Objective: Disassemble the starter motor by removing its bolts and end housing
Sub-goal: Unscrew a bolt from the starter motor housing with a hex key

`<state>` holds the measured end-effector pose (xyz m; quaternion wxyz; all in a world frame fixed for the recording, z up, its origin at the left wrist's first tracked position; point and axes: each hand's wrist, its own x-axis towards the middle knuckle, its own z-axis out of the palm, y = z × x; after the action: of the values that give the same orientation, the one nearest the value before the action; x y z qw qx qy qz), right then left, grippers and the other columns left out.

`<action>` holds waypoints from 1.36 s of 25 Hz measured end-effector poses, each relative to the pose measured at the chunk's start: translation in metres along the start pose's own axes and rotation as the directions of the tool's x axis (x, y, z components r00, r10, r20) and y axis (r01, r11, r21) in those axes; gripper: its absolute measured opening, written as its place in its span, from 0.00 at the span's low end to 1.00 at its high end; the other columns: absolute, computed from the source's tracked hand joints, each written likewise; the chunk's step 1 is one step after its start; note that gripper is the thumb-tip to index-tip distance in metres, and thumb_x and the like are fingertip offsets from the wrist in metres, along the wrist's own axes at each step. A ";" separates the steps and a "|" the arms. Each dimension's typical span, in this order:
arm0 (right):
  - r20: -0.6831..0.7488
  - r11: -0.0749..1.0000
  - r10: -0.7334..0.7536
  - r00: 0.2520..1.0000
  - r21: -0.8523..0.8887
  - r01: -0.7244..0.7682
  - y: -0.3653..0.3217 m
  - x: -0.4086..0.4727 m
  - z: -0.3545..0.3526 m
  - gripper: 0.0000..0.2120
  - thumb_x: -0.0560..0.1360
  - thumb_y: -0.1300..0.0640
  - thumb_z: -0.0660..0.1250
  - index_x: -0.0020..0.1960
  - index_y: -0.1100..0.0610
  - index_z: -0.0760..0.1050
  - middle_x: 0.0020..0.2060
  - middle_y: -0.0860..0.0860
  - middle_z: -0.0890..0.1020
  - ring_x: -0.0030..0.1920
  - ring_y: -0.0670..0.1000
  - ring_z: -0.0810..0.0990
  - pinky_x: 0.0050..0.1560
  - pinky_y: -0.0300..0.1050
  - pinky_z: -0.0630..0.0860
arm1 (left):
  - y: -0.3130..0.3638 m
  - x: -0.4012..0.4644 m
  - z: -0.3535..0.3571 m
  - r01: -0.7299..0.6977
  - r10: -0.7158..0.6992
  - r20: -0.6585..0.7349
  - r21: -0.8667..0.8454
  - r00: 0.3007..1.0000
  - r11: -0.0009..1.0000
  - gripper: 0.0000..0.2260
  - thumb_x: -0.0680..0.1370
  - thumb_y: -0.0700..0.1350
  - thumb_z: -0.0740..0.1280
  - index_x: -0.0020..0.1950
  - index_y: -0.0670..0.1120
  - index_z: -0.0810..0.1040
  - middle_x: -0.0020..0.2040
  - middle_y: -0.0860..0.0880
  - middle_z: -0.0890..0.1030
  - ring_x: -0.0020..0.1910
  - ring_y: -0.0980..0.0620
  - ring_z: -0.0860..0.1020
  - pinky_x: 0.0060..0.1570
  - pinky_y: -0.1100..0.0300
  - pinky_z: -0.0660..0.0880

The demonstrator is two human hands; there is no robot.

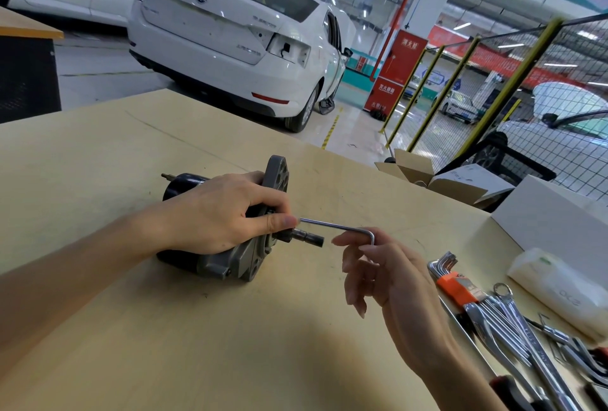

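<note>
- The grey cast-metal starter motor with its black cylindrical body (227, 246) lies on its side on the pale wooden tabletop (131, 153), its shaft pointing right.
- The left hand (217, 213) curls over the motor's housing, its grip closed on it, thumb tip touching the long arm of the silver L-shaped hex key (339, 228).
- The right hand (388, 272) has loosely bent fingers; the key's bend rests at its fingertips, but whether the grip pinches it is unclear.
- An orange-holdered hex key set (455, 285) and chrome spanners (513, 328) lie to the right.

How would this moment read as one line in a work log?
left hand: grips starter motor | right hand: turns hex key | bolts: not out
</note>
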<state>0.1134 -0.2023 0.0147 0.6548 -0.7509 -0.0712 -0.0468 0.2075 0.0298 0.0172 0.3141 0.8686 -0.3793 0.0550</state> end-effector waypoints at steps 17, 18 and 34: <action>-0.105 0.989 -0.053 0.993 -0.145 0.038 0.003 0.001 0.004 0.21 0.81 0.66 0.54 0.49 0.50 0.83 0.32 0.52 0.78 0.27 0.53 0.76 0.25 0.42 0.70 | 0.000 0.000 0.000 0.000 0.001 0.004 -0.073 1.000 0.997 0.13 0.71 0.72 0.58 0.44 0.70 0.78 0.45 0.55 0.74 0.46 0.58 0.76 0.50 0.56 0.74; -0.115 0.991 -0.032 0.993 -0.133 0.016 0.002 0.002 0.003 0.18 0.82 0.64 0.55 0.51 0.51 0.82 0.32 0.52 0.78 0.27 0.53 0.76 0.25 0.42 0.70 | 0.000 0.000 0.000 0.001 -0.001 0.001 -0.071 1.000 0.997 0.13 0.71 0.72 0.58 0.44 0.70 0.78 0.45 0.56 0.74 0.46 0.58 0.75 0.49 0.58 0.73; -0.027 0.998 0.035 0.999 -0.059 -0.037 -0.008 0.000 -0.004 0.20 0.76 0.46 0.62 0.33 0.61 0.73 0.24 0.54 0.68 0.24 0.51 0.72 0.24 0.41 0.66 | -0.003 0.000 0.000 -0.014 0.015 0.004 -0.049 1.000 0.999 0.13 0.72 0.71 0.58 0.45 0.68 0.78 0.44 0.57 0.73 0.46 0.58 0.75 0.47 0.61 0.71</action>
<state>0.1120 -0.2057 0.0227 0.6337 -0.7707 -0.0477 -0.0470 0.2095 0.0313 0.0156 0.3340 0.8580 -0.3875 0.0459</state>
